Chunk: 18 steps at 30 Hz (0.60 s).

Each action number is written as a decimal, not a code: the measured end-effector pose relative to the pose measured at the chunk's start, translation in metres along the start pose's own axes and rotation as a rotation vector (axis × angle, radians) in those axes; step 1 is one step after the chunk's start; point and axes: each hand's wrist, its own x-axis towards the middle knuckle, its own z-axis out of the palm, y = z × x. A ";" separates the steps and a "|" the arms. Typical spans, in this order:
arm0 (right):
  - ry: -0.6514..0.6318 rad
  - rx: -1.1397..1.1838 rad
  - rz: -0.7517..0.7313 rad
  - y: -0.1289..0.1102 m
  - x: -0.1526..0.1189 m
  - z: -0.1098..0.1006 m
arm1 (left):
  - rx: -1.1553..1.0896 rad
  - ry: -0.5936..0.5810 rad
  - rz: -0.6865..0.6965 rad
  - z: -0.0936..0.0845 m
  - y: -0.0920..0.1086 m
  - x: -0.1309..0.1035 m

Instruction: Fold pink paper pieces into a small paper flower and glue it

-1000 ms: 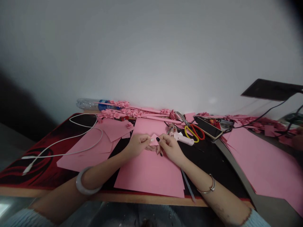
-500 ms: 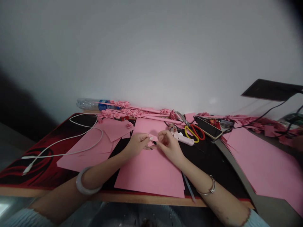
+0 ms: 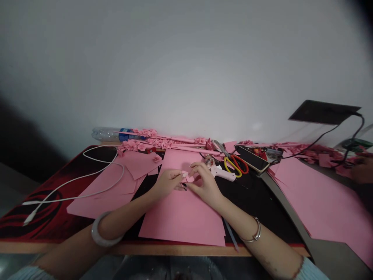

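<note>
My left hand (image 3: 168, 182) pinches a small folded piece of pink paper (image 3: 189, 178) between thumb and fingers, above the middle sheets. Beside it on the right, my right hand (image 3: 204, 184) has its thumb near the piece's lower edge and its fingers curved apart above it. Under both hands lie large pink sheets (image 3: 183, 217). Right of my right hand is a pale pink glue gun (image 3: 225, 173), with scissors (image 3: 235, 165) with yellow and red handles next to it.
Pink paper flowers (image 3: 157, 142) and a plastic bottle (image 3: 107, 134) line the wall. A white cable (image 3: 72, 197) crosses the left sheets. A phone (image 3: 253, 158) and more pink sheets (image 3: 326, 202) lie right. Another person's hand (image 3: 363, 170) shows at the right edge.
My right hand's fingers have opened and lifted away from the small paper, while my left hand still holds it. The other person's hand shows more clearly at the right. The view has shifted slightly.
</note>
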 end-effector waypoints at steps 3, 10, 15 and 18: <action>0.005 -0.008 0.001 0.001 -0.001 -0.001 | -0.010 -0.010 0.009 0.000 0.000 0.000; 0.015 0.045 0.025 0.004 -0.002 0.001 | -0.017 -0.017 0.007 0.003 0.002 0.000; 0.001 0.085 0.092 0.007 -0.002 0.003 | -0.028 -0.007 -0.001 0.003 -0.002 0.001; 0.011 0.074 0.133 0.011 -0.002 0.004 | 0.005 -0.028 0.003 0.002 -0.003 0.000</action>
